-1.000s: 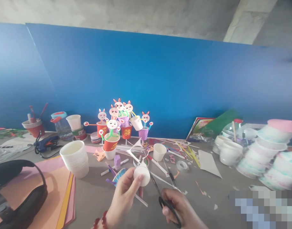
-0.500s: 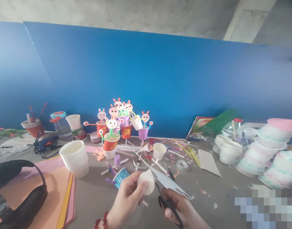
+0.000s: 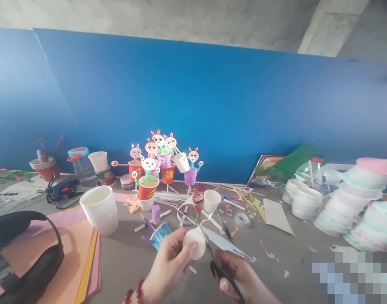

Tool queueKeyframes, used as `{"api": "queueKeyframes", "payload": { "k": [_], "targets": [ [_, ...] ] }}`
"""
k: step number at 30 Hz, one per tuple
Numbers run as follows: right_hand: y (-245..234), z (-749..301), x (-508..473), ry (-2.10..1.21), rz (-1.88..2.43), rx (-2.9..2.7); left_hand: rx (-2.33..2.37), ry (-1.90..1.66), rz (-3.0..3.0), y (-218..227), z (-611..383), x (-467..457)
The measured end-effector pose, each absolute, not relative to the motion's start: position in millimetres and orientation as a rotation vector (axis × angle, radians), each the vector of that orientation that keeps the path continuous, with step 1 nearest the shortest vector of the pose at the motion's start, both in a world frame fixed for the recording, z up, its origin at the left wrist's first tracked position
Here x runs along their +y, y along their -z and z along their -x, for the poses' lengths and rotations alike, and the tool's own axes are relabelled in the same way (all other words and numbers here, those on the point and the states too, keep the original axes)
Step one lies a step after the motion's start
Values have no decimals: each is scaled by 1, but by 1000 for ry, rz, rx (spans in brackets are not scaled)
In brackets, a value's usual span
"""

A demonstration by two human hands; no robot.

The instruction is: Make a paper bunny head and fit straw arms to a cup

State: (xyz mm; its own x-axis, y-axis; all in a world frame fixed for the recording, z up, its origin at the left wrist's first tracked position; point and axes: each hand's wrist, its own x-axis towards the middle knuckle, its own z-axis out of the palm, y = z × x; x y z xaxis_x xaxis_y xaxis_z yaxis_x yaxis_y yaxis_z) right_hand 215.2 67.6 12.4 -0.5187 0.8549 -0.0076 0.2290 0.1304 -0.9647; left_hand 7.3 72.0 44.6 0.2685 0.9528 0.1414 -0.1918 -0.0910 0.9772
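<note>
Between the thumb and fingers of my left hand [image 3: 171,261] is a round white paper disc [image 3: 195,245]. My right hand [image 3: 240,276] grips the black handles of a pair of scissors [image 3: 212,255], whose blades point up and away along the disc's right edge. A thin curled paper offcut [image 3: 206,217] hangs by the blade tips. Just beyond my left hand lies a cup coloured blue [image 3: 161,234], tipped on its side. White cut paper [image 3: 225,241] lies behind the scissors.
Paper-cup rabbit figures [image 3: 149,164] stand at the back middle. A stack of white cups [image 3: 100,211] and coloured paper sheets [image 3: 73,257] under black headphones [image 3: 38,261] are at left. Markers, a tape roll [image 3: 242,218] and scraps litter the middle. Painted bowls [image 3: 358,198] are piled at right.
The scissor blades look closer together, and the curled offcut by their tips has shifted slightly. Both hands stay in nearly the same place.
</note>
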Motion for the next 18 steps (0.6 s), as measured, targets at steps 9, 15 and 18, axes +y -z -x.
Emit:
{"api": "queueKeyframes", "payload": {
  "k": [9,15,18],
  "targets": [
    [-7,-216,69,-1373,1040,-1845,838,-1138,-1263,-45,-6,73],
    [-3,-218,67,-1409,1033,-1826,842,-1144,-1250,-45,-6,73],
    [-2,-218,68,-1439,985,-1792,848,-1147,-1239,-45,-5,73]
  ]
}}
